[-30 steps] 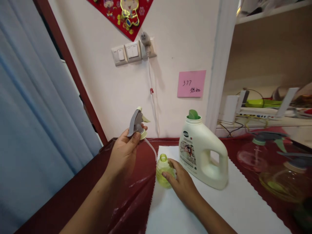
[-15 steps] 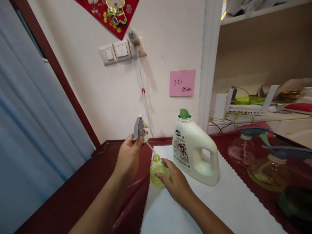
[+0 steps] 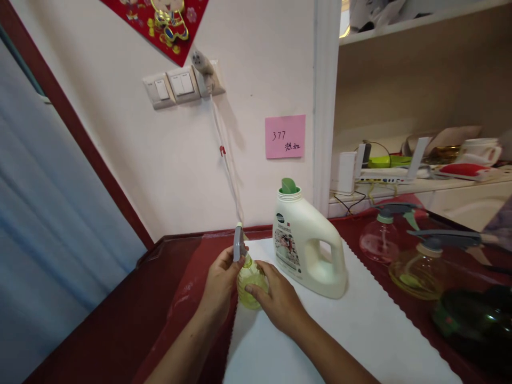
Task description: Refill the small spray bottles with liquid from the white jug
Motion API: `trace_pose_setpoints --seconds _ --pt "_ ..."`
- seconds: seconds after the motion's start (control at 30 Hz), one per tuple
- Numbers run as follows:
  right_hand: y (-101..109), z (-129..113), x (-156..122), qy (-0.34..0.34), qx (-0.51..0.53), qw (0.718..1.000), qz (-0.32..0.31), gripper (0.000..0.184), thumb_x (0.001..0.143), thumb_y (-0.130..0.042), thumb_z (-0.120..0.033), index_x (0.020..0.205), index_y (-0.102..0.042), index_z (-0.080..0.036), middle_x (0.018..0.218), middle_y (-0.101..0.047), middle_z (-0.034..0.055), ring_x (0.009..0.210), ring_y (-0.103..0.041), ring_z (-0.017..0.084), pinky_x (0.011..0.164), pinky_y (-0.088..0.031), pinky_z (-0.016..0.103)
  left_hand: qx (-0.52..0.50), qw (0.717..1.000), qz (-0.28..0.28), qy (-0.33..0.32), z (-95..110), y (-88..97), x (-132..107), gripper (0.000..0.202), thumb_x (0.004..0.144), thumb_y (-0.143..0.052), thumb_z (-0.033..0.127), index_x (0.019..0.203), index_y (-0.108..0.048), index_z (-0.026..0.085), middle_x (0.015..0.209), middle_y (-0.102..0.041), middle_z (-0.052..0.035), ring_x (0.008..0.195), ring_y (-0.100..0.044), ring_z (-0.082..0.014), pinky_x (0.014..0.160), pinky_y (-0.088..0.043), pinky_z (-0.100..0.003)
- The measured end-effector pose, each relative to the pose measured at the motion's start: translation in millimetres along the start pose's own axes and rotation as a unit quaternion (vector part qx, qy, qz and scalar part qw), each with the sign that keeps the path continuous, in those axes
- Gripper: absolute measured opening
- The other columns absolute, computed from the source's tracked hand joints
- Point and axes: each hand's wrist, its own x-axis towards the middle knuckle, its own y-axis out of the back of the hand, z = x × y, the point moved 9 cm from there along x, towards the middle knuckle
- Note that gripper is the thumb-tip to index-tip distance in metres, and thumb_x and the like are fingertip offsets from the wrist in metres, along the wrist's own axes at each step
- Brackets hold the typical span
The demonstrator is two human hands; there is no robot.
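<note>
My left hand [image 3: 222, 274] pinches the grey and pale-yellow trigger spray head [image 3: 239, 244], which sits upright at the neck of a small yellow-green ribbed spray bottle [image 3: 248, 298]. Its dip tube is down inside the bottle. Whether the collar is threaded on, I cannot tell. From the right, my right hand [image 3: 276, 296] is wrapped round the bottle's body, thumb across the front. The bottle stands at the left edge of a white sheet [image 3: 340, 341]. Just behind my right hand is a large pale-green detergent jug [image 3: 316, 250] with its neck uncapped and a green spout showing.
Three other spray bottles stand at the right: a pink one [image 3: 378, 242], a yellow one [image 3: 420, 277] and a dark green one [image 3: 472, 320]. A white router [image 3: 384, 173] rests on the shelf behind. A power cable [image 3: 228, 170] hangs down the wall to the dark red table [image 3: 120, 314].
My left hand has lowered the spray head onto the bottle's neck, and the dip tube has gone inside. My right hand still holds the bottle. The view has turned slightly right.
</note>
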Motion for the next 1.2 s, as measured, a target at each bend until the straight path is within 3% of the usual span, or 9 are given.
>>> trace_pose_setpoints --seconds 0.5,0.73,0.87,0.97,1.07,1.17,1.2 --pt "-1 3 0 -0.003 0.005 1.000 0.000 0.049 0.088 -0.063 -0.033 0.136 -0.056 -0.021 0.132 -0.063 0.0122 0.120 -0.060 0.030 0.103 -0.045 0.043 0.060 0.997 -0.014 -0.042 14 -7.5 -1 0.038 0.074 -0.086 0.041 0.103 -0.073 0.019 0.090 -0.069 -0.0025 0.081 -0.062 -0.0166 0.075 -0.050 -0.027" --pt "-1 8 2 0.012 0.016 1.000 0.009 0.051 0.088 -0.062 -0.036 0.137 -0.056 -0.021 0.133 -0.063 0.0116 0.123 -0.059 0.030 0.105 -0.045 0.044 0.064 0.996 -0.027 -0.054 7 -9.5 -1 0.038 0.080 -0.081 0.040 0.109 -0.070 0.019 0.099 -0.071 -0.0040 0.091 -0.062 -0.0184 0.081 -0.049 -0.028" --pt "-7 21 0 0.027 0.027 0.999 0.003 0.052 0.092 -0.058 -0.043 0.139 -0.053 -0.023 0.137 -0.062 0.0113 0.126 -0.059 0.029 0.108 -0.046 0.045 0.062 0.995 -0.002 -0.077 -1 -10.8 -4 0.030 0.080 -0.078 0.038 0.102 -0.070 0.019 0.096 -0.070 -0.0034 0.088 -0.062 -0.0178 0.080 -0.047 -0.028" --pt "-7 29 -5 0.030 0.028 0.999 -0.012 0.058 0.094 -0.053 -0.052 0.141 -0.049 -0.019 0.143 -0.057 0.0160 0.132 -0.055 0.032 0.111 -0.043 0.053 0.073 0.993 0.018 -0.087 -5 -12.2 -8 0.029 0.080 -0.076 0.036 0.102 -0.072 0.017 0.098 -0.072 -0.0058 0.090 -0.063 -0.0202 0.083 -0.048 -0.031" --pt "21 21 -7 0.018 -0.021 0.998 0.048 0.073 0.089 -0.055 -0.063 0.147 -0.044 -0.019 0.147 -0.053 0.0181 0.132 -0.054 0.036 0.107 -0.047 0.058 0.083 0.992 0.032 -0.092 -5 -11.9 -11 0.032 0.079 -0.077 0.039 0.102 -0.074 0.016 0.099 -0.074 -0.0077 0.091 -0.064 -0.0215 0.084 -0.047 -0.033" --pt "62 -27 -6 0.108 -0.138 0.972 0.160 0.065 0.089 -0.052 -0.062 0.134 -0.055 -0.016 0.131 -0.061 0.0191 0.115 -0.063 0.039 0.100 -0.051 0.061 0.087 0.991 0.039 -0.090 -6 -10.7 -12 0.039 0.076 -0.080 0.044 0.102 -0.076 0.014 0.099 -0.075 -0.0094 0.093 -0.065 -0.0236 0.084 -0.047 -0.035" --pt "68 -47 -4 0.158 -0.185 0.955 0.170 0.060 0.091 -0.050 -0.059 0.132 -0.057 -0.015 0.127 -0.063 0.0199 0.113 -0.064 0.040 0.099 -0.051 0.062 0.089 0.991 0.042 -0.091 -6 -10.3 -13 0.040 0.076 -0.080 0.044 0.103 -0.077 0.014 0.101 -0.075 -0.0098 0.094 -0.065 -0.0242 0.085 -0.047 -0.035"
